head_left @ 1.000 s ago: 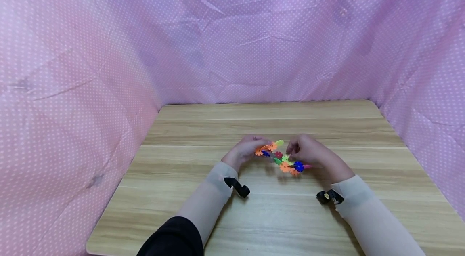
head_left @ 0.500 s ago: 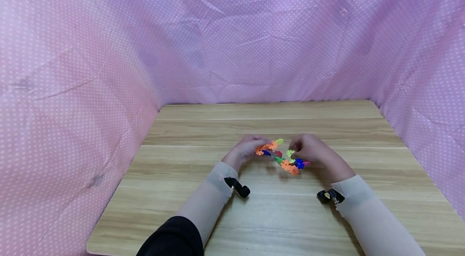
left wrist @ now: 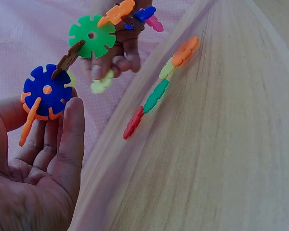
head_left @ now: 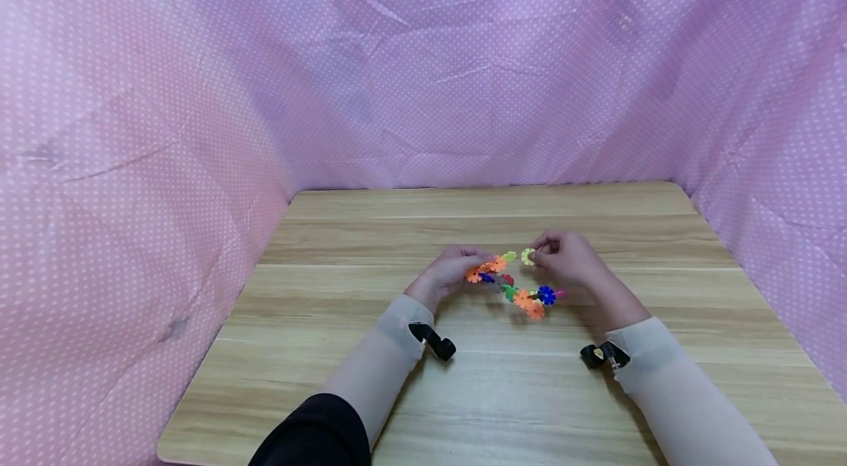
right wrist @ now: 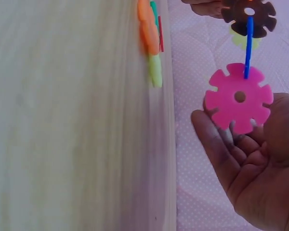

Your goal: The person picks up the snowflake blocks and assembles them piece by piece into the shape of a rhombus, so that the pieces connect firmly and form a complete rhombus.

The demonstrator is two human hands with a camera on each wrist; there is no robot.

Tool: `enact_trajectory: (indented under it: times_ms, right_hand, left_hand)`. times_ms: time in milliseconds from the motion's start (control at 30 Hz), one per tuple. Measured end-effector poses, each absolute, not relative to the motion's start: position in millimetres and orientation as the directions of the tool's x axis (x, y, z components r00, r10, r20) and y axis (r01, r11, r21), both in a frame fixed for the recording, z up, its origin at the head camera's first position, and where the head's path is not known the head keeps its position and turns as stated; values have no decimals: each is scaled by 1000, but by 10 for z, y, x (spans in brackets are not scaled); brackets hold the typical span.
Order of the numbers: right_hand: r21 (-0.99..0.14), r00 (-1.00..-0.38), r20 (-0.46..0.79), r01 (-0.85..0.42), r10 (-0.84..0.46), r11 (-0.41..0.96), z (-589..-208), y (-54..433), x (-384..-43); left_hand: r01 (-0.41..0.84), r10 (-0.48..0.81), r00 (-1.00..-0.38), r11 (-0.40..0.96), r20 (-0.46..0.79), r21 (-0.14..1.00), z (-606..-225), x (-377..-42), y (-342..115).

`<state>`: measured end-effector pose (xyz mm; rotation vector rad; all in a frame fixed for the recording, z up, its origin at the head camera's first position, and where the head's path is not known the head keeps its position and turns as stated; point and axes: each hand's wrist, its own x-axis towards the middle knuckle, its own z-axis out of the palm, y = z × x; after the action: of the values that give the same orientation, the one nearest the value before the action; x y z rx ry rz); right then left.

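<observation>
Thumb and fingers of my left hand (head_left: 450,267) hold a chain of notched plastic discs by its orange end; a blue disc (left wrist: 47,91) shows there in the left wrist view. From it the chain runs through brown, green (left wrist: 91,36), orange and blue to a pink disc (right wrist: 238,98). A yellow-green disc (head_left: 509,256) sticks out beyond the orange discs at my left fingertips. My right hand (head_left: 569,260) pinches a pale yellow disc (head_left: 527,256), a small gap from that yellow-green one. In the right wrist view the pink disc covers part of my right fingers.
A row of joined discs, red (left wrist: 133,122), green (left wrist: 155,96), yellow and orange (left wrist: 185,50), appears over the wooden table (head_left: 410,407) in the left wrist view. Pink dotted cloth (head_left: 423,84) hangs behind and beside the table. A small black camera sits on each wrist.
My right hand has moved up and away from the chain's right part, bringing the pale yellow disc level with the yellow-green one. My left hand has stayed nearly still.
</observation>
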<state>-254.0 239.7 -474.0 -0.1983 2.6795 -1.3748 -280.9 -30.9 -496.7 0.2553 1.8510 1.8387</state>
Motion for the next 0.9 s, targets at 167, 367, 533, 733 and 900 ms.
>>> enact_trajectory:
  times_ms: [167,367,533,733,900]
  right_hand:
    - [-886,-986,-21,-58,-165,461,-4688,2401,-2550]
    - [-944,-984,-42,-18,-173,330,-4644,2391,-2553]
    - [-953,-983,-54,-1,-174,303,-4633,2389,-2564]
    - [-959,-982,-69,16,-176,285,-4597,2380,-2552]
    - [-961,-980,-67,12,-188,278,-4580,2361,-2541]
  left_hand:
    - [-218,472,-854,56,-218,974,-4954,-2795,-306]
    - [-224,466,-858,39,-216,974,-4955,-2791,-302]
    - [-218,462,-861,41,-212,975,-4968,-2801,-301]
    - [-210,455,-865,47,-209,976,-4975,-2812,-306]
    - [-193,441,-874,70,-204,979,-4968,-2818,-303]
